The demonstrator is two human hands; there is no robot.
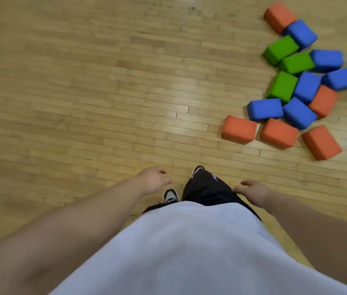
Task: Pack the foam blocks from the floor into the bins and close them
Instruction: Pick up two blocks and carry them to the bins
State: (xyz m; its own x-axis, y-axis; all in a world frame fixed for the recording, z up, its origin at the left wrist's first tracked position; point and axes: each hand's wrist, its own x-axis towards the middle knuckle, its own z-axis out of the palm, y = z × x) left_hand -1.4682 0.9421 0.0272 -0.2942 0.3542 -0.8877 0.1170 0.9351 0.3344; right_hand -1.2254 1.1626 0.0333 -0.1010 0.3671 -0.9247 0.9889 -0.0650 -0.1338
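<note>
Orange, blue and green foam blocks [283, 86] lie in a loose heap on the wooden floor [83, 81], off to the person's front right, many touching or leaning on one another. No bins are in view. The left hand [153, 182] hangs with fingers loosely curled and holds nothing. The right hand [253, 191] is spread and relaxed, also holding nothing, and both are well apart from the heap. The blocks look light and squashy, with rounded corners, so they should give under the fingers rather than slip. The nearest orange block [239, 129] sits at the heap's near edge with its sides free. Gripping it across its two long faces seems the easiest start.
</note>
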